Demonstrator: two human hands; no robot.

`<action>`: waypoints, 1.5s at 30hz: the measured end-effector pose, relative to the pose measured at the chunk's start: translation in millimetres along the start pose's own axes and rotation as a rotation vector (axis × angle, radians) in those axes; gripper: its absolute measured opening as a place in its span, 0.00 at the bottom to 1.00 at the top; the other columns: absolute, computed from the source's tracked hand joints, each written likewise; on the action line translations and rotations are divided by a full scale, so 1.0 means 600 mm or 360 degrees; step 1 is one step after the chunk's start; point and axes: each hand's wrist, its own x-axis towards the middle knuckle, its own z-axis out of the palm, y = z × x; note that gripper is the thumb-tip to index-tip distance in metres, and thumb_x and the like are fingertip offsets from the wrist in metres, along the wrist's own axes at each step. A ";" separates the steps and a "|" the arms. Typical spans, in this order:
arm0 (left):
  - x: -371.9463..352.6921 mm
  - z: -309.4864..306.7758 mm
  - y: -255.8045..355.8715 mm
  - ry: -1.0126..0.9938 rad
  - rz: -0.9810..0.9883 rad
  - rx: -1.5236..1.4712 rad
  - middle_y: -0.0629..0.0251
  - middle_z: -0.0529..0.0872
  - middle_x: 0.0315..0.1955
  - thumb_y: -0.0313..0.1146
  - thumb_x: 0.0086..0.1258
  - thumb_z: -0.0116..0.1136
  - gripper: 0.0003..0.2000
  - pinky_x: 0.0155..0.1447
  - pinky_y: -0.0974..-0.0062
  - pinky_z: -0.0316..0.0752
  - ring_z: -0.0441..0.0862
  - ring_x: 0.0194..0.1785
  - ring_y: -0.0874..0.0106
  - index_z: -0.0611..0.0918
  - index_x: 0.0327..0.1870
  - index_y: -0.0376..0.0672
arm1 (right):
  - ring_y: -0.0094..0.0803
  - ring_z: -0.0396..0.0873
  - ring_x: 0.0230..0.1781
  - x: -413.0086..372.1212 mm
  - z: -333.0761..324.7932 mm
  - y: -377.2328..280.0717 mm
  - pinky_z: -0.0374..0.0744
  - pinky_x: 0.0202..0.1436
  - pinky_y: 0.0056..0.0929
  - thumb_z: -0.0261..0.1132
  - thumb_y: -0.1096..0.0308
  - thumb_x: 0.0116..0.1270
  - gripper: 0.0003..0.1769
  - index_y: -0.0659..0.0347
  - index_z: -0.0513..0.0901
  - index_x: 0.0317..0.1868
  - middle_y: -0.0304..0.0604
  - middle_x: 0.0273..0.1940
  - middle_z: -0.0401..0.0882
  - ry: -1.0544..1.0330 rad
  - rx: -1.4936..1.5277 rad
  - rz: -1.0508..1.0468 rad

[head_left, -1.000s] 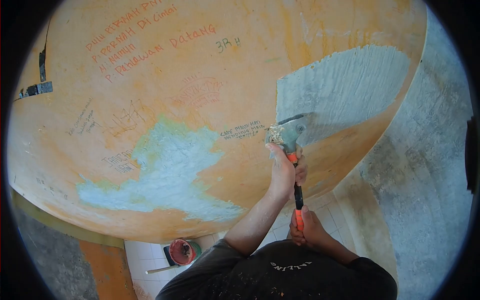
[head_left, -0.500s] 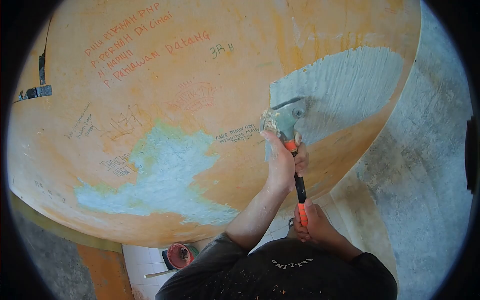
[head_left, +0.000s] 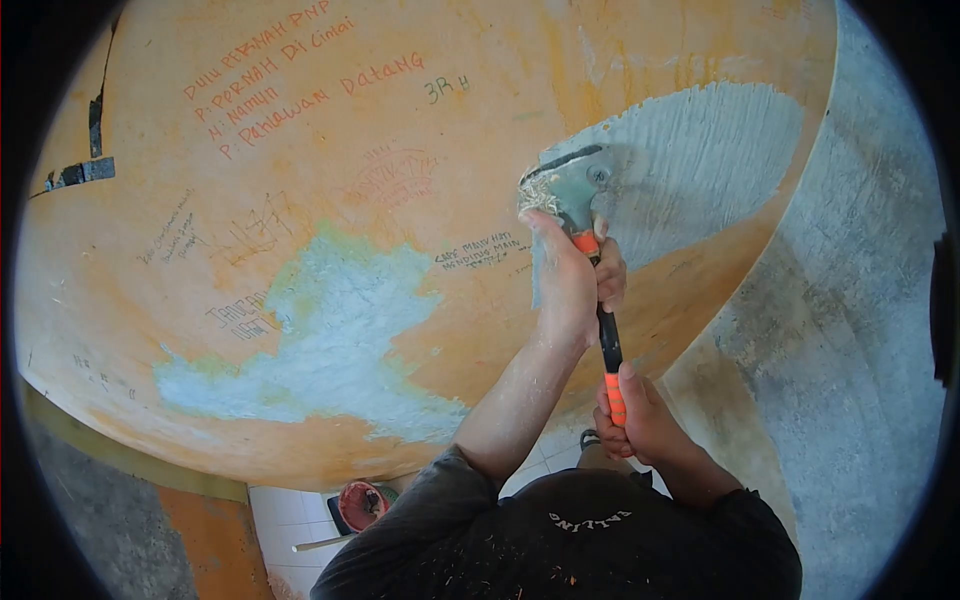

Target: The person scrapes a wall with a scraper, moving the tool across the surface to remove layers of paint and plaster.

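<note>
A long-handled scraper with a black and orange handle lies with its wide head against the orange painted wall. Its blade is at the left upper edge of a bare grey patch, and pale shavings cling to the head's left side. My left hand is wrapped round the upper handle just below the head, thumb up along the side. Lower down, my right hand grips the orange end of the handle.
A light blue bare patch spreads across the wall at the left, with handwriting around it. Below stand a red bucket and a stick on white tiles. A grey wall rises at the right.
The scraper head and my left hand have moved upward along the wall. My right hand has shifted up and slightly right with the handle end. Both hands keep their hold.
</note>
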 end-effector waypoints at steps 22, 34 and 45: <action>-0.009 0.023 0.041 0.0081 0.0057 0.0291 0.79 0.56 0.12 0.79 0.65 0.21 0.40 0.17 0.82 0.49 0.54 0.14 0.84 0.70 0.36 0.46 | 0.23 0.53 0.07 0.017 0.047 -0.001 0.63 0.12 0.27 0.35 0.30 0.75 0.35 0.55 0.64 0.31 0.34 0.12 0.56 -0.0160 0.0329 -0.0016; -0.012 0.019 0.040 0.0061 0.0101 0.0285 0.78 0.57 0.13 0.76 0.69 0.21 0.38 0.19 0.81 0.49 0.55 0.14 0.83 0.70 0.36 0.46 | 0.22 0.56 0.08 0.025 0.026 0.017 0.64 0.15 0.27 0.36 0.31 0.76 0.33 0.54 0.65 0.34 0.33 0.14 0.58 -0.0377 0.0514 -0.0018; -0.012 -0.016 -0.007 -0.0086 0.0018 0.0124 0.78 0.58 0.14 0.75 0.70 0.23 0.36 0.20 0.82 0.53 0.56 0.15 0.83 0.70 0.39 0.48 | 0.23 0.59 0.09 0.001 0.005 0.087 0.62 0.13 0.23 0.40 0.44 0.81 0.31 0.57 0.61 0.71 0.38 0.20 0.63 -0.0472 0.0673 -0.0458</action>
